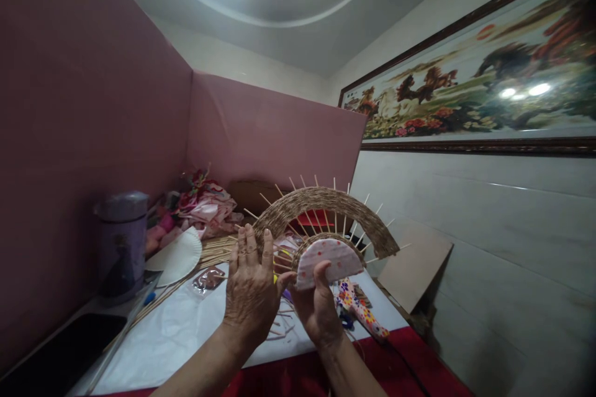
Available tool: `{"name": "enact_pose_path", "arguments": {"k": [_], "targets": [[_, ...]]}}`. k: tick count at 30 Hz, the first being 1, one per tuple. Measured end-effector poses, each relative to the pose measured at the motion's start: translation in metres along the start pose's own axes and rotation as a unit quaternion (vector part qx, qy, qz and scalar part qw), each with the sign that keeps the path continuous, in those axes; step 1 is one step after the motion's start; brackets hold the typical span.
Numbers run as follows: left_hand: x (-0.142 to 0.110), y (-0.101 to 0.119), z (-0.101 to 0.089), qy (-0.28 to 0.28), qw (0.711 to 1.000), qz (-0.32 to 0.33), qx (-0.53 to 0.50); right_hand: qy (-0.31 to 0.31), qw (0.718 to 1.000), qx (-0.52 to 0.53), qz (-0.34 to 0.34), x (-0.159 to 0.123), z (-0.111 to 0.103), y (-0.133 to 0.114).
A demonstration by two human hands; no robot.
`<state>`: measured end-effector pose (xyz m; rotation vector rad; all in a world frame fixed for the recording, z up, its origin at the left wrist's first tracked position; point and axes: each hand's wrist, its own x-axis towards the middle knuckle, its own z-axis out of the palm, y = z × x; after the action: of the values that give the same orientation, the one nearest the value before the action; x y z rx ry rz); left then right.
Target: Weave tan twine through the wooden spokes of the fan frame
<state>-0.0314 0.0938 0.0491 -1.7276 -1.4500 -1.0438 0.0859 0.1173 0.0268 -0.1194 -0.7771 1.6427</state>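
Note:
A fan-shaped wicker piece [321,200] is held up in front of me, its brown woven band arching over thin sticks that poke out past the edge. At its base sits a half-round pad [321,263] of pale pink cloth with red dots. My right hand [319,310] grips this base, thumb across the front of the pad and the other fingers hidden behind. My left hand [251,279] lies with straight fingers against the left end of the woven band, its thumb pointing toward the pad. The left fingers cover that end of the band.
On the white-covered table [186,322] are cut stick pieces, a small plastic packet [208,280], a flower-patterned glue gun [361,310], a white pleated half-disc [179,254] and a bundle of sticks [214,252]. A purple tumbler [121,242], a dark phone-like slab [65,347] and pink cloth [214,208] stand left.

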Motion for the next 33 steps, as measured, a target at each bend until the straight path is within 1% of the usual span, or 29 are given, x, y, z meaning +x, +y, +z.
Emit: {"name": "enact_pose_path", "arguments": {"k": [3, 6, 10, 12, 16, 20, 25, 30, 33], "targets": [[0.004, 0.0, -0.002, 0.001, 1.0, -0.005, 0.01, -0.007, 1.0, 0.0, 0.002, 0.001, 0.0, 0.001], [0.009, 0.001, -0.001, -0.01, 1.0, -0.011, 0.017, -0.008, 1.0, 0.001, 0.0, 0.001, 0.0, 0.001], [0.012, 0.003, 0.002, -0.02, 0.999, -0.014, 0.023, 0.006, 1.0, -0.002, 0.019, 0.0, 0.0, 0.0], [0.011, 0.004, 0.003, -0.017, 1.0, -0.008, 0.022, 0.012, 1.0, 0.0, 0.019, 0.0, 0.001, -0.001], [0.009, 0.005, 0.004, 0.001, 1.0, -0.003, 0.014, 0.0, 1.0, 0.014, 0.016, 0.0, 0.001, -0.002], [0.007, 0.004, 0.005, 0.008, 1.0, -0.003, 0.008, 0.006, 1.0, 0.011, 0.009, 0.0, 0.002, -0.002], [0.008, 0.004, 0.001, 0.002, 1.0, -0.004, 0.008, -0.002, 1.0, -0.013, 0.024, 0.001, -0.001, 0.0], [0.011, 0.005, -0.004, -0.002, 1.0, -0.002, 0.016, 0.003, 1.0, -0.004, 0.005, 0.002, -0.005, 0.002], [0.014, 0.006, -0.004, -0.007, 1.0, -0.008, 0.016, 0.01, 1.0, -0.002, 0.006, 0.002, -0.005, 0.001]]}}
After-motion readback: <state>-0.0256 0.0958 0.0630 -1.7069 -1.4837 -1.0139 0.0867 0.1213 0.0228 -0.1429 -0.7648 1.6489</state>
